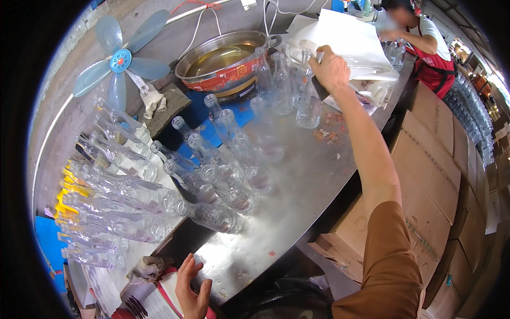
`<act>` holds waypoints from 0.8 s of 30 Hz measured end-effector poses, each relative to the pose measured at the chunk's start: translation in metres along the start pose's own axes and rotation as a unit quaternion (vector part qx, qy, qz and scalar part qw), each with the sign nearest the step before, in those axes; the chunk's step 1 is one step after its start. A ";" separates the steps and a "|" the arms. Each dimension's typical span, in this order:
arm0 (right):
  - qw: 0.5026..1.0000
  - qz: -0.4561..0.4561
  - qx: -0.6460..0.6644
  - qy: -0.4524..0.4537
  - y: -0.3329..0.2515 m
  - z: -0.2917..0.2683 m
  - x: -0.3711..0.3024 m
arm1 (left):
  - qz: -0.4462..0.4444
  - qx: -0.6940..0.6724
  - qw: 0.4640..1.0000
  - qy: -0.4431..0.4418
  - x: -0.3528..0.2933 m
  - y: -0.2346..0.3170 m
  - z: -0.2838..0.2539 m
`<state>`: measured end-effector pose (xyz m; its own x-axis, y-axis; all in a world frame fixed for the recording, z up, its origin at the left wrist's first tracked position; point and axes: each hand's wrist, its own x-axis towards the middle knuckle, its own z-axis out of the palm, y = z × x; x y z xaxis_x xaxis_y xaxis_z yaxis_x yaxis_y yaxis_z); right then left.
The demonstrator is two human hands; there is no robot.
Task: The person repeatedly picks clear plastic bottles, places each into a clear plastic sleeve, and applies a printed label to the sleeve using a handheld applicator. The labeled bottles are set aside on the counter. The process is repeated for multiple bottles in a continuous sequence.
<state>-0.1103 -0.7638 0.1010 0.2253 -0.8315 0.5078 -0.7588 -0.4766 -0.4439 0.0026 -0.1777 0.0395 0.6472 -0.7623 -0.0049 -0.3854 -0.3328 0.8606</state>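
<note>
My right hand [330,70] is stretched out to the far side of the metal table, its fingers closed around the neck of a clear glass bottle [308,111] that stands upright. A small dark flat piece [320,89] shows just under that palm; what it is I cannot make out. Beside it stand more clear bottles [282,87]. Low in the view, my left hand [192,287] is open near the table's front edge, thumb and fingers apart and nothing in it. A group of clear bottles [228,186] stands on the table ahead of it.
Many more bottles [117,223] fill the left side. A large metal basin [223,56] of yellowish liquid sits at the back, with a blue-bladed fan [120,61] left of it. White paper sheets [356,42], stacked cardboard boxes [425,154] and a co-worker in a red apron [433,69] are rightward.
</note>
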 end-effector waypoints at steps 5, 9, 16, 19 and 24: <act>0.989 -0.002 -0.097 -0.116 -0.015 0.006 0.050 | -0.001 0.001 1.000 -0.007 0.001 0.001 -0.001; 0.983 -0.004 -0.126 -0.135 -0.002 0.016 0.049 | 0.007 0.007 1.000 0.004 -0.003 0.009 -0.001; 0.985 -0.082 -0.088 -0.127 0.007 -0.077 -0.054 | 0.010 -0.006 1.000 -0.013 -0.018 0.014 -0.005; 0.970 -0.170 -0.046 -0.168 -0.040 -0.154 -0.117 | 0.055 0.001 0.998 -0.028 -0.023 0.022 -0.004; 0.830 -0.436 0.170 -0.304 -0.114 -0.219 -0.198 | 0.194 0.029 0.979 -0.063 -0.022 0.050 0.006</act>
<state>-0.2024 -0.4826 0.2127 0.9431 -0.0691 0.3254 0.0478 -0.9399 -0.3380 -0.0348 -0.1802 0.0794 0.3602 -0.8988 0.2500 -0.6248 -0.0334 0.7801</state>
